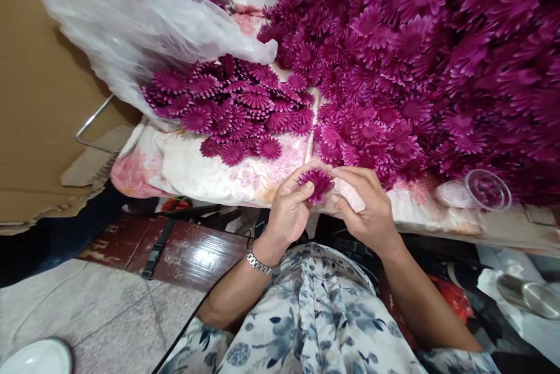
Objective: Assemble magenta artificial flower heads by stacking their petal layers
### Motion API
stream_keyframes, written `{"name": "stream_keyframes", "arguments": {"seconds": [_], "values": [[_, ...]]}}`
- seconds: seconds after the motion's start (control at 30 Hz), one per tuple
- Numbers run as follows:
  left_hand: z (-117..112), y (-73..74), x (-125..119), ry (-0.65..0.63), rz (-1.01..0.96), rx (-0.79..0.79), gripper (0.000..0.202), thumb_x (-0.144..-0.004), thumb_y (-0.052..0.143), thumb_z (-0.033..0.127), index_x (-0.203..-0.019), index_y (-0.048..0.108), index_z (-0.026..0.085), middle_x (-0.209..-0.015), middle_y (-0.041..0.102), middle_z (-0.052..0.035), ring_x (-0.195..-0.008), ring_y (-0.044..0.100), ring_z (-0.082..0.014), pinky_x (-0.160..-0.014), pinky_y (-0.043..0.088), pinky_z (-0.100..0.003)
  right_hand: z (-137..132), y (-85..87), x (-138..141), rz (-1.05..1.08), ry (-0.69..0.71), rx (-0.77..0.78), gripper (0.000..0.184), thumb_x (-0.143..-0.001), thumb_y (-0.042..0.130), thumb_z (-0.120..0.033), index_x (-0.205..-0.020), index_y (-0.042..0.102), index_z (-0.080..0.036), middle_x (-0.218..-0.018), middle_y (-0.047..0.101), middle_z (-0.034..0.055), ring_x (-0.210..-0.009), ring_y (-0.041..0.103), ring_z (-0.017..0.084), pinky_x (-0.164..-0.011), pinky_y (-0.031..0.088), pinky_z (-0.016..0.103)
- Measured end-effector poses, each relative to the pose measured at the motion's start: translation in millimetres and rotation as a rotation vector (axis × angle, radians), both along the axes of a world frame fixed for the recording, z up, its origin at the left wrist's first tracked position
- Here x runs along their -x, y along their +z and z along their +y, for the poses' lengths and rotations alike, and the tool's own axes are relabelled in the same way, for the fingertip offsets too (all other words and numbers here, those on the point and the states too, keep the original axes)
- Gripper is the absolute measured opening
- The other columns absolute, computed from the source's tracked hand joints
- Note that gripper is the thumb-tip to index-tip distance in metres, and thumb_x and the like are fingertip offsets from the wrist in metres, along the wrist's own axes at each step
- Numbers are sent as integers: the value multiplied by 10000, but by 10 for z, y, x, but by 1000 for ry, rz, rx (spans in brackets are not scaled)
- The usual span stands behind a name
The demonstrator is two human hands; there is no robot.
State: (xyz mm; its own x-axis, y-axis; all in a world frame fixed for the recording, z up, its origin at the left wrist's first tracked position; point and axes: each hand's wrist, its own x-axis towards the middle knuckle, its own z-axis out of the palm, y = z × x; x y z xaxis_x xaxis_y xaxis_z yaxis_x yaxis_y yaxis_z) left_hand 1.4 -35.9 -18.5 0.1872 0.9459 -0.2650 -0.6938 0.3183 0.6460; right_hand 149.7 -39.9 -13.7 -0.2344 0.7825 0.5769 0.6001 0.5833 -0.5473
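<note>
Against the white plastic bag (161, 21) lie piled magenta flowers (234, 114).

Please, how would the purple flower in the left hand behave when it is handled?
The purple flower is probably light, as just a pinch of the left hand holds it. Its thin, separate petals may bend easily. Its spread-out outline suggests sliding rather than rolling.
</note>
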Motion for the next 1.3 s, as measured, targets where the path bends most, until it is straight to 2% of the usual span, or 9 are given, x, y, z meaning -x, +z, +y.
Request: {"name": "stream_keyframes", "arguments": {"seconds": [0.2,0.33,0.47,0.63,0.77,1.0,1.1,1.2,1.3], "values": [[-116,-61,-136,-116,-25,-53,455,-704,674,141,-1146,641,242,-1267,605,-26,-1180,527,-187,-979,396,-262,-59,16,-36,16,-69,106,119,-842,596,-223,-955,614,-192,-877,655,43,-826,586,173,-768,464,352],[-173,-93,-245,-140,66,-31,375,-674,736,223,-1041,662,215,-995,674,-21,-896,603,-140,-789,449,-221,-137,47,-57,-8,-105,79,37,-836,572,-157,-832,584,-192,-771,627,22,-749,552,155,-720,438,332],[-191,-92,-347,-66,180,17,228,-648,768,320,-732,616,172,-624,557,27,-555,483,-83,-539,376,-203,-263,45,-126,92,-66,232,43,-849,558,-177,-865,589,-203,-754,592,8,-741,548,142,-705,449,308],[-203,-80,-457,68,252,-47,252,-697,736,390,-722,591,186,-618,514,29,-528,422,-79,-492,332,-200,-376,-111,-164,427,-109,482,210,-815,631,-268,-1005,558,-216,-854,621,-4,-774,590,116,-741,495,266],[-199,-128,-510,47,291,-119,234,-738,703,402,-761,598,195,-645,508,26,-548,435,-86,-504,348,-203,-384,-193,-170,597,-137,565,193,-776,665,-254,-927,554,-210,-795,596,-23,-720,579,100,-693,497,234],[-147,-155,-515,-201,142,-2,300,-591,805,215,-797,594,159,-679,570,26,-616,505,-85,-584,410,-190,-314,-133,-327,510,-143,388,163,-779,613,-130,-918,599,-213,-831,590,-11,-771,577,106,-719,490,239],[-138,-138,-520,-151,171,30,279,-568,806,190,-706,565,159,-631,566,38,-588,508,-86,-578,420,-199,-294,-121,-352,391,-197,331,146,-826,570,-156,-955,600,-218,-858,614,6,-794,601,126,-720,508,264],[-118,-104,-520,-51,229,0,248,-579,794,169,-722,592,166,-661,611,32,-608,540,-91,-609,444,-206,-307,-75,-329,176,-314,86,200,-846,563,-180,-1040,591,-217,-956,616,61,-906,593,177,-799,508,333],[-82,-59,-504,3,243,7,279,-572,793,147,-811,654,179,-683,645,24,-599,553,-88,-592,447,-198,-324,-26,-293,-6,-291,-92,226,-826,607,-178,-1046,583,-223,-895,608,66,-860,579,188,-763,505,339]]}}
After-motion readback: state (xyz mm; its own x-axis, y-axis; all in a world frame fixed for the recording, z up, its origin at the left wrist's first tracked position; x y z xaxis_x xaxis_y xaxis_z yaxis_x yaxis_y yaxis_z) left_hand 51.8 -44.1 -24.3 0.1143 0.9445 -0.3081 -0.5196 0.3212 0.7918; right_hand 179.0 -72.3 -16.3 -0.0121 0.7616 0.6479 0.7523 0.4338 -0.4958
